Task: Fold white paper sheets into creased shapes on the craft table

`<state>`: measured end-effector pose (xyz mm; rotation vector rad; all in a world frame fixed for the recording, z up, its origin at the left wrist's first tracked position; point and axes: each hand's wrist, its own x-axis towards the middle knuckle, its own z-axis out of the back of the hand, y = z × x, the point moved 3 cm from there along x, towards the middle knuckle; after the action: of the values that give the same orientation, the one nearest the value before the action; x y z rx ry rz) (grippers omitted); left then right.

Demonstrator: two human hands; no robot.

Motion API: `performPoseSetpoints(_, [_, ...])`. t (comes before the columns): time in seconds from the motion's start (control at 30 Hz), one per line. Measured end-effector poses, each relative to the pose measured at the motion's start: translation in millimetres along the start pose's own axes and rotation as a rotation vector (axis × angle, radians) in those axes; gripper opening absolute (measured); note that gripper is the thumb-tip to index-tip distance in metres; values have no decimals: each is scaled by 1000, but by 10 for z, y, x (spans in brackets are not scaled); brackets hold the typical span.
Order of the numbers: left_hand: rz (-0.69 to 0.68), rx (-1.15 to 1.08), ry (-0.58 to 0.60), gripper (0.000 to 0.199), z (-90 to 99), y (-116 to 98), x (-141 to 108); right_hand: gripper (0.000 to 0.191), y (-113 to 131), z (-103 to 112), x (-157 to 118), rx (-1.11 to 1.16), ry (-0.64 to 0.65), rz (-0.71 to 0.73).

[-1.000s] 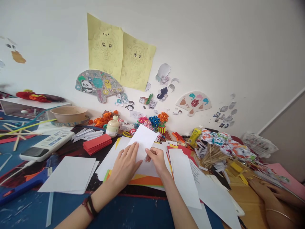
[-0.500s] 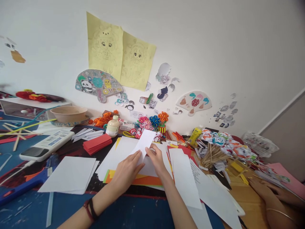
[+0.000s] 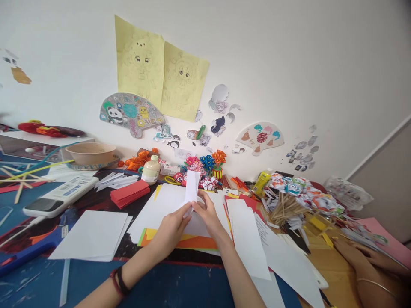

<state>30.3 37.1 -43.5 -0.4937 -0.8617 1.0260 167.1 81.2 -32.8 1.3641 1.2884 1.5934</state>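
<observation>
A narrow folded strip of white paper (image 3: 192, 185) stands upright between my two hands, above the stacked sheets. My left hand (image 3: 175, 224) pinches its lower end from the left. From the other side, my right hand (image 3: 207, 214) grips the same end, its fingers curled behind the paper. Beneath them lie white sheets (image 3: 150, 203) with orange paper (image 3: 160, 239) and a green edge showing at the front. How the strip's lower end is folded is hidden by my fingers.
To the left are white squares of paper (image 3: 90, 234), a red folded stack (image 3: 130, 193), a blue glue gun (image 3: 41, 248) and a white power strip (image 3: 61, 196). A glue bottle (image 3: 150, 170) stands behind. Long white sheets (image 3: 247, 235) lie right, near another person's hands (image 3: 362, 256).
The white paper has become narrower and more upright, and has shifted slightly left. Both hands have drawn closer together at its lower end.
</observation>
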Motion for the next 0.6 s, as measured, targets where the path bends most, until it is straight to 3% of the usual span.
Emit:
performPoseSetpoints(0.3, [72,-394,8,44,5,121,60,44,25,27,-1,42,9,42])
performPoseSetpoints(0.6, [108,-486,-3,45,50,94,59,43,75,10,-8,31,-1,45])
